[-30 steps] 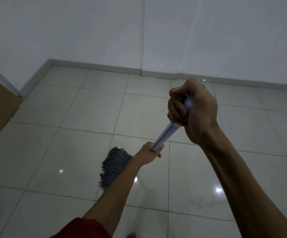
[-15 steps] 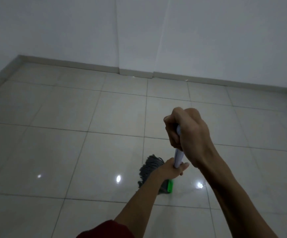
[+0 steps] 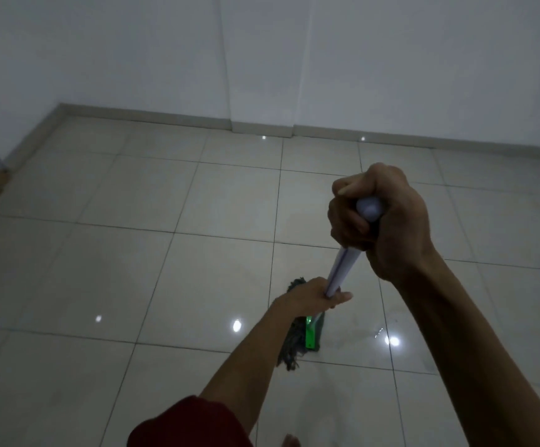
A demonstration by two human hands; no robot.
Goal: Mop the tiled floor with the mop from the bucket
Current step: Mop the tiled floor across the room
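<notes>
"Mop (image 3: 294, 343) where?"

"Strands down on the tiled floor (image 3: 126, 259), just ahead of my foot (image 3: 289, 441). My right hand (image 3: 385, 227) is wrapped tight round the handle (image 3: 343, 269) at its top end. My left hand (image 3: 310, 296) curls round it lower down."

"Risks?"

"Glossy tiles, maybe wet: I could slip. A wide swing could strike the white wall (image 3: 391, 59) or grey skirting (image 3: 165, 116). The room is dim."

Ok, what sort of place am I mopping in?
Probably a dimly lit indoor room: a glossy tiled floor, plain white walls meeting a low skirting board, and a projecting wall pillar.
</notes>
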